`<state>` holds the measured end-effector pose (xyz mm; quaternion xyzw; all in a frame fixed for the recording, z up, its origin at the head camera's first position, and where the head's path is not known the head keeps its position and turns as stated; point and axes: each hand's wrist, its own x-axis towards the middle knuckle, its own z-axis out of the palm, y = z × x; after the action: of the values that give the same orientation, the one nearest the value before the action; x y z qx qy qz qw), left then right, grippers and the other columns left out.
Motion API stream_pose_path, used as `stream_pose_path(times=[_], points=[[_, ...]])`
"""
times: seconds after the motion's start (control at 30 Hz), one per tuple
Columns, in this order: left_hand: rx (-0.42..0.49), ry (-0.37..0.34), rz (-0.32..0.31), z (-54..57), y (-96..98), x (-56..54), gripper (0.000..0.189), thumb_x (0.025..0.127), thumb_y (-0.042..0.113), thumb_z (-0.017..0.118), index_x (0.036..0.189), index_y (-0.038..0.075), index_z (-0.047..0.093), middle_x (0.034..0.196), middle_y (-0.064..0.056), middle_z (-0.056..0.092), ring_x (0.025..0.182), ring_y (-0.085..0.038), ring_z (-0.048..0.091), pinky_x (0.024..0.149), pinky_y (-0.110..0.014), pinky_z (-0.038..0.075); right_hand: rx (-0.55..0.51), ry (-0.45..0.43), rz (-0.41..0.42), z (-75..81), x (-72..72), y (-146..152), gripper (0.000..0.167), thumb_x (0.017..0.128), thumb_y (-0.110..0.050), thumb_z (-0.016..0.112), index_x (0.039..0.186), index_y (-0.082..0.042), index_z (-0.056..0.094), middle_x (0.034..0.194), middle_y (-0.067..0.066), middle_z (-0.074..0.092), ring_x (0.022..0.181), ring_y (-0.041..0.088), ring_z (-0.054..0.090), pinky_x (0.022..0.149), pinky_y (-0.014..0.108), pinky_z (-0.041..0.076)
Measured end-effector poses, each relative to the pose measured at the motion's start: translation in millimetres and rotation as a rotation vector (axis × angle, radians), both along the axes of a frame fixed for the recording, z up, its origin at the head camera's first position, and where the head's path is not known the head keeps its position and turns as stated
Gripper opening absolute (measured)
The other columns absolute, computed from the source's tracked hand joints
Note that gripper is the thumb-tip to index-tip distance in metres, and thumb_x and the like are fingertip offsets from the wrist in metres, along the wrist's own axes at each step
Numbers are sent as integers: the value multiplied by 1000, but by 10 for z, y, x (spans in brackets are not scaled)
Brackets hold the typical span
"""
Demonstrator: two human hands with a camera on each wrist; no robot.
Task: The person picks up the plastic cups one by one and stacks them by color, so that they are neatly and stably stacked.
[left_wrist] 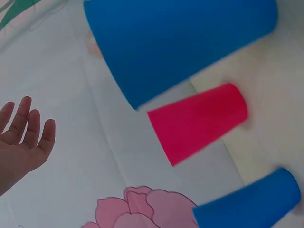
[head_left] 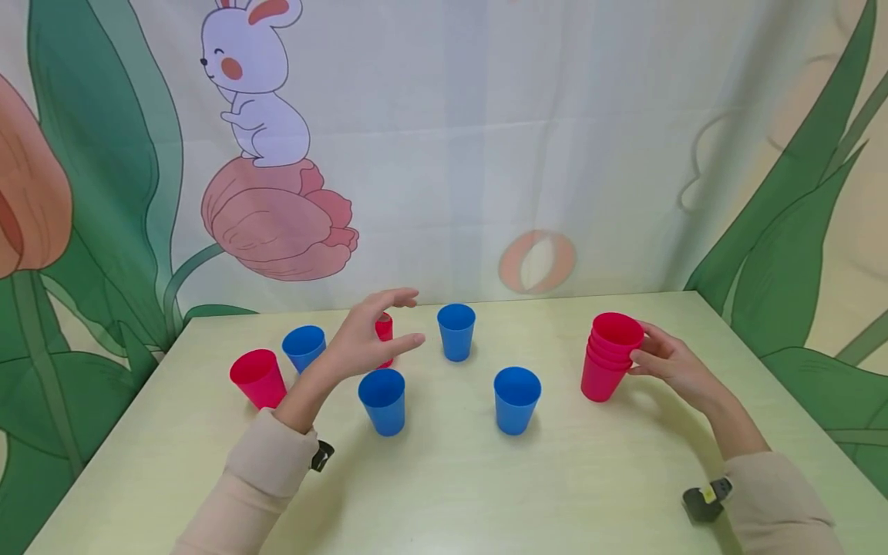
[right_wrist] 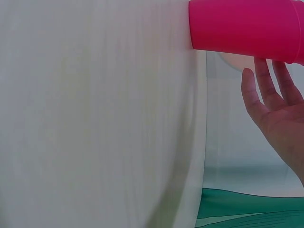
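Observation:
My left hand (head_left: pixel 368 339) hovers over the left part of the table, thumb and fingers spread apart with nothing between them. Behind it a red cup (head_left: pixel 384 330) is partly hidden, and a blue cup (head_left: pixel 385 408) stands just in front. In the left wrist view the hand (left_wrist: pixel 26 142) is apart from the cups. On the right, a stack of several nested red cups (head_left: pixel 602 374) stands upright on the table. My right hand (head_left: pixel 676 366) is at its right side, fingertips at the upper rims. The right wrist view shows fairly straight fingers (right_wrist: pixel 266 88) against the stack's wall.
A blue cup (head_left: pixel 455 335) stands at the back middle and another blue cup (head_left: pixel 516 405) nearer the front. To the left are a red cup (head_left: pixel 260 381) and a blue cup (head_left: pixel 303 348) partly behind my left arm. A printed curtain (head_left: pixel 416 154) hangs behind the table (head_left: pixel 444 501).

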<state>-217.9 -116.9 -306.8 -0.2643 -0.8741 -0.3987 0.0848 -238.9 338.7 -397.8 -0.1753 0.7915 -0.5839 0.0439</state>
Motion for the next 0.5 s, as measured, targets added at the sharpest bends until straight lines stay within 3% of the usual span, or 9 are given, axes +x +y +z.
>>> stream_pose_path(times=[0.33,0.5], points=[[-24,-100,126,-187,-272,-199,72,76,24,73,138,14,36,130,-11,46,121,-29,39,90,-51,41,3,-4,-9,-1,1,4,45,93,-14,51,135,-11,36,108,-9,55,94,8,58,77,35,52],[-43,-107,155,-279,-383,-301,73,76,24,73,138,13,36,130,-13,46,121,-30,38,91,-51,40,8,-15,-20,9,6,-9,47,93,-15,51,136,-8,33,109,-10,55,94,8,57,78,35,51]])
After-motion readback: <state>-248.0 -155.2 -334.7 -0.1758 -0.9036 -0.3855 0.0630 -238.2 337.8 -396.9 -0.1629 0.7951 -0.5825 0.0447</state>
